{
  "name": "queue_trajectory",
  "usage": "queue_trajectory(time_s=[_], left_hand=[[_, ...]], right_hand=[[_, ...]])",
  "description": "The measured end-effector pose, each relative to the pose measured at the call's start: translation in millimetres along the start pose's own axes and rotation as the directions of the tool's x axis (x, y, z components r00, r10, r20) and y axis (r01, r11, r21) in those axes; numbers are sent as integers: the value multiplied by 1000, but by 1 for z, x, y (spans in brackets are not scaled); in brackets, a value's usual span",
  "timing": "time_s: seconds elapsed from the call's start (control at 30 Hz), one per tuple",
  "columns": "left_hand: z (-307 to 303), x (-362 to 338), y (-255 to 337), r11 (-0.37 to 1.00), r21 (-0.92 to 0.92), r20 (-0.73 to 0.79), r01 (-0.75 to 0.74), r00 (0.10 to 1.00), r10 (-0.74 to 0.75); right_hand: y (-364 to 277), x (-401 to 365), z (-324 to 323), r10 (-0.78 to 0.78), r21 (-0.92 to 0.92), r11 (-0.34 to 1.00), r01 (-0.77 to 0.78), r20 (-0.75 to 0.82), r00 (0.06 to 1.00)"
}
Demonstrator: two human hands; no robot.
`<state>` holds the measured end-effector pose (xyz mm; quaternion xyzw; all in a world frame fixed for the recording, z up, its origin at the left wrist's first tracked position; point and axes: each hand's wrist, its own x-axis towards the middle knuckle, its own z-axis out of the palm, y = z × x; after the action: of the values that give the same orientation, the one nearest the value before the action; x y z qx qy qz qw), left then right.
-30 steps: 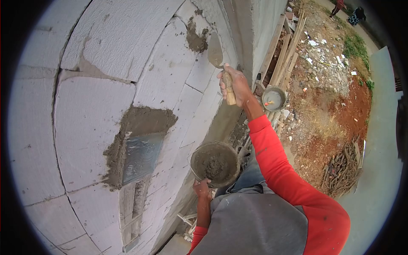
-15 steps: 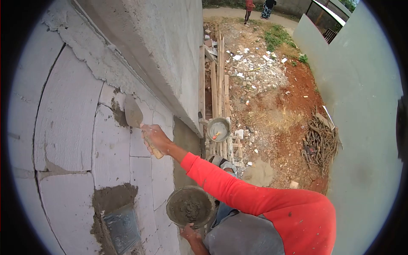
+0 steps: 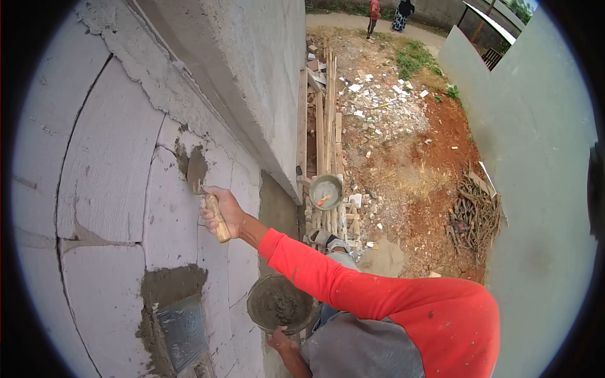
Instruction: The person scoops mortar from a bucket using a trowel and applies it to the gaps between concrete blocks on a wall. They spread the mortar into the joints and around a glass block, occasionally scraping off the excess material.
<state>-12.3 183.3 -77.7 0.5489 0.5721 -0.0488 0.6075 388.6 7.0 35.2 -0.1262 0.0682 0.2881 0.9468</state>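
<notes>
My right hand (image 3: 222,213) is closed round the wooden handle of a trowel (image 3: 196,169), whose blade lies against a patch of wet mortar (image 3: 181,157) on the pale block wall (image 3: 107,157). Low in the view, my left hand (image 3: 282,340) grips the rim of a round bowl (image 3: 259,315) with grey mortar (image 3: 285,305) inside. A glass block (image 3: 183,331) sits in the wall, with mortar smeared around its upper and left sides.
A second bucket (image 3: 326,191) stands on the bamboo and plank scaffold (image 3: 329,113). Rubble (image 3: 384,101) and a pile of sticks (image 3: 474,211) lie on the ground below. Two people stand far off at the top. A plastered wall (image 3: 535,157) rises at the right.
The trowel blade has turned more upright and edge-on, and my right hand has moved slightly down and left. The mortar patch looks more spread. My left hand still holds the bowl.
</notes>
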Motion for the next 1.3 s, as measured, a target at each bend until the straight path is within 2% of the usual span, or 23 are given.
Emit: queue_trajectory(time_s=[0.1, 0.13, 0.23, 0.3, 0.33, 0.4, 0.47, 0.57, 0.67, 0.77, 0.83, 0.9, 0.97, 1.03, 1.13, 1.23, 1.3], left_hand=[[0, -5, 5, 1000, 5, -89, -8, 996, 8], [-3, 2, 7, 997, 56, -57, 44, 998, -41], [3, 5, 7, 999, 38, -60, 22, 998, -20], [1, -2, 8, 1000, -16, -28, 1, 1000, -2], [0, -3, 9, 999, -48, -19, -9, 1000, 8], [-2, 4, 11, 995, -97, -19, 2, 1000, -3], [-10, 7, 4, 995, -101, -25, 24, 999, -27], [-7, 28, -2, 997, -67, -30, 25, 999, -27], [-15, 29, -1, 999, -48, -54, 11, 998, -14], [0, 13, 10, 998, -61, -29, 21, 999, -22], [-8, 23, 10, 996, -65, -34, 67, 997, -69], [-3, 12, 15, 996, -70, -57, 61, 996, -65], [-7, 21, 2, 998, -68, -91, -17, 996, 11], [-8, 7, 9, 997, -82, -109, 4, 994, -13], [-11, 10, 3, 994, -110, -97, 14, 995, -25], [-11, 13, 9, 999, -50, -68, 20, 997, -24], [-16, 13, 4, 999, -27, -52, 25, 998, -26]], right_hand=[[14, -31, 39, 28, -202, 979, -20, 36, 999], [7, -40, 39, 14, -301, 954, 1, 48, 999], [8, -43, 12, 11, -191, 981, -22, -62, 998], [3, -6, -16, -2, 124, 992, 4, -14, 1000], [0, 2, -9, -7, 281, 960, 2, 15, 1000], [4, 2, 30, -8, 35, 999, 8, 7, 1000], [0, -20, 66, -36, -211, 977, 42, 31, 999], [1, -23, 64, -328, -556, 771, 310, 71, 942], [27, 11, 8, -369, -587, 782, 212, -160, 916], [33, -11, -41, -231, -510, 859, 39, -319, 919], [36, -18, -71, -113, -283, 959, 9, -351, 929], [31, -10, -89, 28, -23, 999, -34, -238, 971], [20, 6, -71, 39, 114, 993, -29, -84, 996], [11, 12, -10, -7, 74, 997, 3, 50, 999], [0, -19, 62, -50, -211, 975, 74, 116, 992], [-9, -35, 57, -170, -517, 842, 154, 16, 985], [-18, -13, 26, -214, -496, 858, 131, -113, 970]])
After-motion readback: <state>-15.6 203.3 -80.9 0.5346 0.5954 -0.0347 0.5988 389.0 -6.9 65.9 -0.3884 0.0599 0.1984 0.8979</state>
